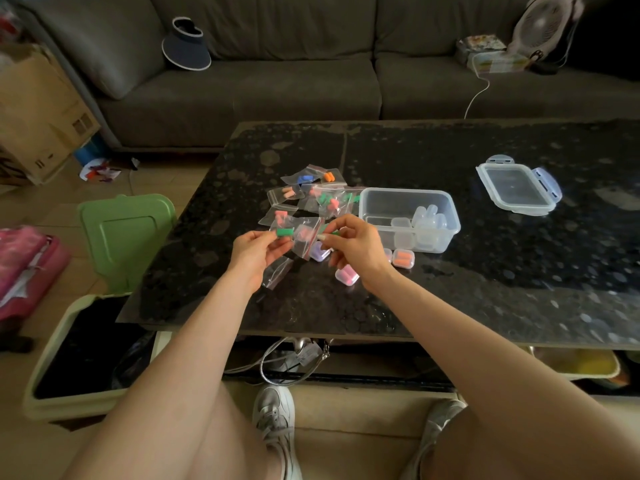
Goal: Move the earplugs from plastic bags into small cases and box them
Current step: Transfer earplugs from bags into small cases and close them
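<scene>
The left hand [258, 251] has its fingers curled, and the thumb and forefinger pinch a green earplug [284, 232], a short foam cylinder, over the near part of the table [485, 289]. The table top is dark, glossy and speckled. A thin clear bag [277, 273] sticks out from under this hand at its 5 o'clock and touches the palm. The right hand [353, 245] is also curled; its fingertips pinch a small green piece [333, 233], mostly hidden by the fingers, so I cannot tell its shape. Between the two hands there is a clear zip bag [306, 237] with a red strip, but I cannot tell if a hand holds it or if it lies on the table. At 12 o'clock from the hands lies a loose pile of bags [311, 195], crinkled and transparent, with pink, green, blue and orange earplugs inside. At 2 o'clock from the right hand stands a rectangular clear plastic box [408, 199], with small translucent cases in it. Its lid [517, 188], with clip flaps, lies well apart, further toward 2 o'clock. Near the right hand lie three small square cases: a purple case [318, 251] at its 9 o'clock, a pink case [346, 275] at 6 o'clock, and an orange case [403, 258] at 4 o'clock.
</scene>
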{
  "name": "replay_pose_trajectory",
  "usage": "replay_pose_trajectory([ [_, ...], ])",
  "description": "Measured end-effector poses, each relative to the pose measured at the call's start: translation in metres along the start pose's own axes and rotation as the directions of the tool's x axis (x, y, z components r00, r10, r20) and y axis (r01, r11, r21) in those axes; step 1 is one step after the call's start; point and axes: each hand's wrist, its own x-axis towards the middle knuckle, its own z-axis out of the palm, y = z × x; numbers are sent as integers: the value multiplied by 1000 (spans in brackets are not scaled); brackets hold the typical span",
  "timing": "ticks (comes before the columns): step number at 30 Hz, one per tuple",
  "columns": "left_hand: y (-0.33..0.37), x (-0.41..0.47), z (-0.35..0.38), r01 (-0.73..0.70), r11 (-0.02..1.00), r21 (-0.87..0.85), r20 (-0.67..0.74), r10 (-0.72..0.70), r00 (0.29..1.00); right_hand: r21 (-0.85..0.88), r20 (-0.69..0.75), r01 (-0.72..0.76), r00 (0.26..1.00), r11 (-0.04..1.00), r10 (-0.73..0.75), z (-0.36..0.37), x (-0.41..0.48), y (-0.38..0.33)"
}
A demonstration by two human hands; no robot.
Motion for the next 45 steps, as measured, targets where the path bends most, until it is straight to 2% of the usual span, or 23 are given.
replay_pose_trajectory([
  [5,3,-4,1,41,997,-63,34,-39,999,-60,5,70,998,996,-70,3,0,2],
  [11,4,-10,7,24,1000,-1,141,-23,990,-143,23,89,996,986,-87,4,0,4],
  [15,3,-12,7,-14,1000,23,252,7,968,-118,58,61,997,991,-54,2,1,5],
  [18,3,-12,6,16,999,33,289,-25,957,-123,85,67,995,990,-57,1,1,4],
  [22,3,-13,5,37,997,68,266,-54,962,-145,88,108,992,983,-95,0,0,4],
  [28,-3,-15,12,-87,959,270,152,47,987,-215,100,194,979,957,-176,3,-2,6],
  [31,-3,-15,12,-129,930,344,163,77,984,-247,50,211,978,946,-205,3,-4,7],
  [34,-1,-18,12,-136,952,274,233,71,970,-258,-17,215,974,942,-227,1,-5,5],
  [37,0,-21,11,-142,968,208,291,77,954,-255,-20,208,975,944,-220,-2,-5,3],
  [40,1,-22,11,-197,946,258,239,135,962,-275,-11,197,978,941,-208,-5,-6,1],
  [45,2,-20,12,-183,959,215,171,147,974,-285,-8,190,980,940,-201,-6,-5,2],
])
